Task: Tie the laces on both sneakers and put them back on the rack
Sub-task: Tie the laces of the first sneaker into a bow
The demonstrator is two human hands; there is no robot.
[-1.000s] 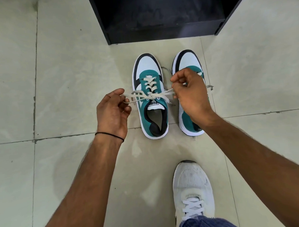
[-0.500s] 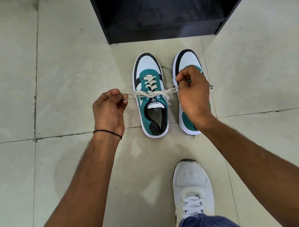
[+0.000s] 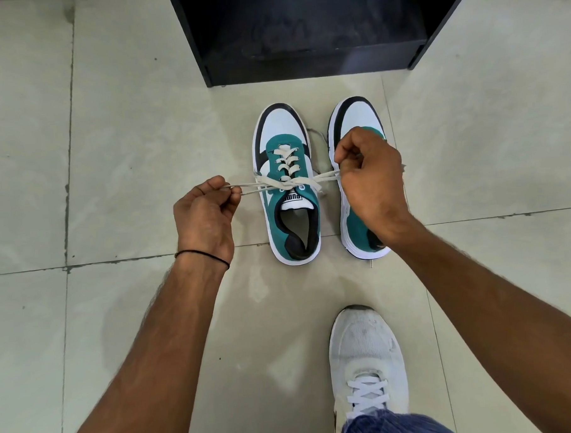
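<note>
Left hand (image 3: 203, 216), right hand (image 3: 370, 176) pinch laces (image 3: 289, 183) taut across left sneaker (image 3: 287, 183).

Single head-worn wide-angle cam, no 2nd view, so no shared region. Looks forward and steeply down onto tiled floor (image 3: 111, 158). Both forearms enter from bottom edge; left hand (image 3: 204, 220) and right hand (image 3: 372, 183) sit mid-frame, near the lens. Wearer's own white shoe (image 3: 365, 360) at lower edge, closest to cam. Black rack (image 3: 303, 61) at top edge marks far limit. Straight lines bow toward the edges.
</note>
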